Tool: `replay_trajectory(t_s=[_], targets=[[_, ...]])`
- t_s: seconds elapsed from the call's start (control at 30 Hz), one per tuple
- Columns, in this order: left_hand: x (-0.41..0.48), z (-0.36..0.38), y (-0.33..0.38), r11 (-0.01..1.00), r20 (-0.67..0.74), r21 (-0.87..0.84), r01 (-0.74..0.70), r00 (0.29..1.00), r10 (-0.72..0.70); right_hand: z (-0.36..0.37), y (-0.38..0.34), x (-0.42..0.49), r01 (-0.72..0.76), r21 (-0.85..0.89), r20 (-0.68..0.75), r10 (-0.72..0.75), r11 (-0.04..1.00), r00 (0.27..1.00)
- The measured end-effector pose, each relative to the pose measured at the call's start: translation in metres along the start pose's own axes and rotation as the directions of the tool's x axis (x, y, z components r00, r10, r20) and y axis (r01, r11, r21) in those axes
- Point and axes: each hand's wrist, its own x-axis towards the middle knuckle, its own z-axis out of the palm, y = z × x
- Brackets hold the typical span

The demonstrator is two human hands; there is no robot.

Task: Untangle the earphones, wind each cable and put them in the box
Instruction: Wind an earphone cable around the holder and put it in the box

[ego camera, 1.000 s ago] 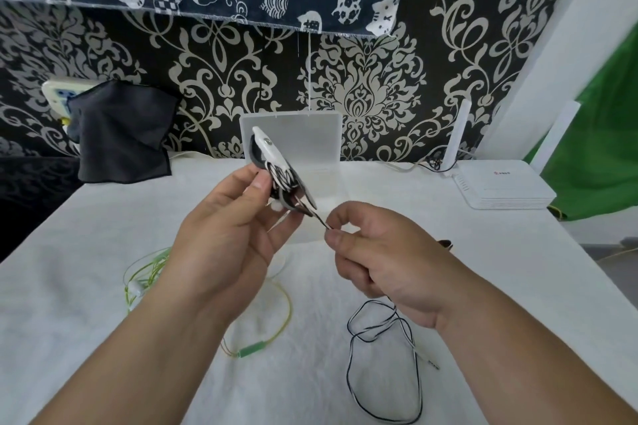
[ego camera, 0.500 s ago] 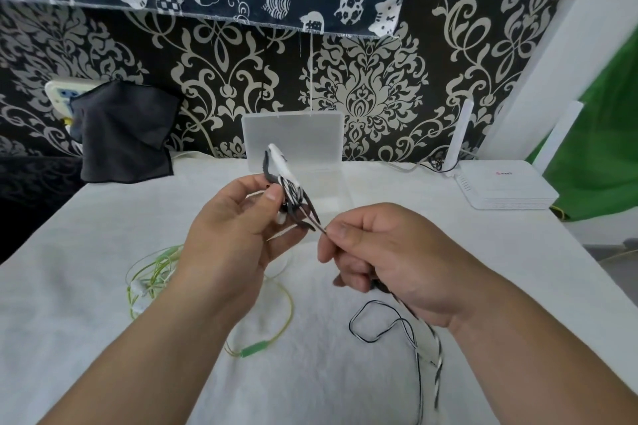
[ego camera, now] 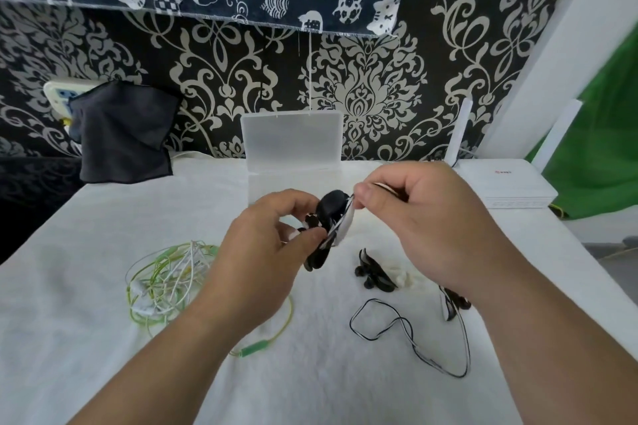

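Observation:
My left hand [ego camera: 272, 235] grips a black-and-white cable winder [ego camera: 333, 224] with the black earphone cable wound round it. My right hand [ego camera: 424, 221] pinches the cable at the winder's upper end. The rest of the black cable [ego camera: 411, 331] trails in loops over the white cloth below my right wrist. A pair of black earbuds [ego camera: 371, 271] lies on the cloth between my hands. A tangled green and white earphone bundle [ego camera: 165, 279] lies to the left. The clear plastic box [ego camera: 293, 145] stands open at the back by the wall.
A dark cloth [ego camera: 124, 134] hangs over a wall socket at the back left. A white router [ego camera: 511, 186] with upright antennas sits at the back right. The white-covered table [ego camera: 103, 338] drops off at left and right; a green sheet [ego camera: 600, 148] hangs far right.
The winder has tipped over and come lower between my hands. My right hand rose from below the winder to its upper end, bringing the cable round it. The earbuds now show on the cloth.

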Motion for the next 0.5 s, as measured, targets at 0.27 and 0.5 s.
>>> replay_trajectory(t_s=[0.27, 0.5], targets=[[-0.002, 0.007, -0.003, 0.961, 0.171, -0.26, 0.095, 0.984, -0.051, 0.002, 0.013, 0.002, -0.058, 0.069, -0.172, 0.069, 0.996, 0.983], [-0.003, 0.006, -0.003, 0.933, 0.283, -0.355, 0.065, 0.958, 0.04, 0.005, 0.021, 0.005, -0.209, 0.135, -0.045, 0.217, 0.969, 0.975]])
